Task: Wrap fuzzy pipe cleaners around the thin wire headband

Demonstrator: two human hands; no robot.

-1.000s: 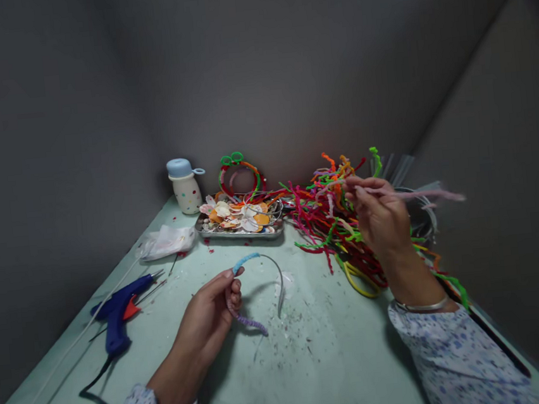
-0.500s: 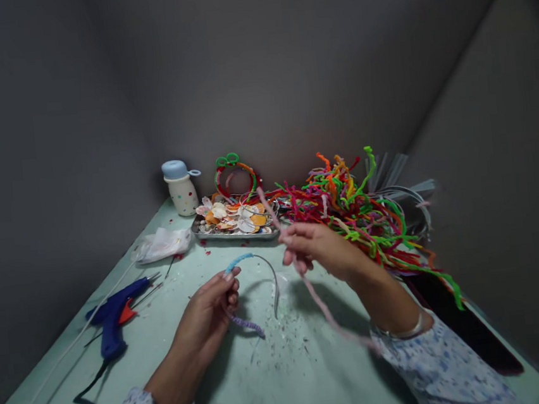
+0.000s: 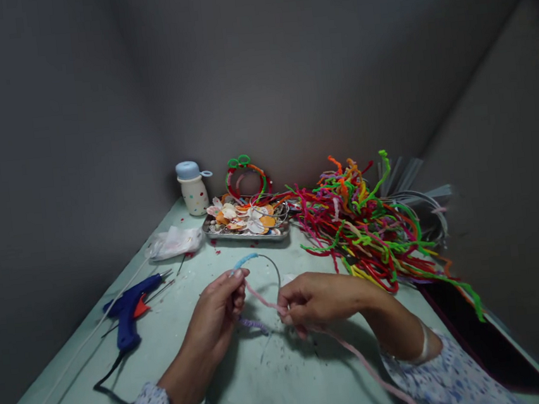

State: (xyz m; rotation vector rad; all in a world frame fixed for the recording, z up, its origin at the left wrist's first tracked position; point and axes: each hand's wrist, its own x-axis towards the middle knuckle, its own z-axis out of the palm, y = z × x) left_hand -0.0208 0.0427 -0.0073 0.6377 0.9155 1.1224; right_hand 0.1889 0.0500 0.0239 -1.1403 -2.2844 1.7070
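Pale green surface (image 3: 287, 384) carries all my work, and two grey walls (image 3: 277, 80) close the corner behind it. On the right side lies a big heap of pipe cleaners (image 3: 358, 231) in red, green, orange and yellow, and behind this heap stands a bunch of bare metal bands (image 3: 422, 206). At the back there is a metal tray (image 3: 247, 237) full of small colourful pieces, and just behind it stands a ring of pipe cleaners (image 3: 245, 176). Left of the tray is a white dotted bottle (image 3: 193, 196) with a blue cap. Nearer to me on the left lie a blue glue gun (image 3: 127, 311) with its black cord (image 3: 111, 395), and a white plastic bag (image 3: 174, 242) beyond it.

In the middle of the surface, my left hand (image 3: 218, 315) is closed around a thin headband (image 3: 268, 262). This band has blue wrapping (image 3: 245, 261) at its upper end and purple wrapping (image 3: 253, 325) below my fingers. My right hand (image 3: 322, 302) is just beside the left one, in a narrow pinch on a pink pipe cleaner (image 3: 259, 295). One end of it goes to the band near my left hand, and the long rest hangs toward the lower right.
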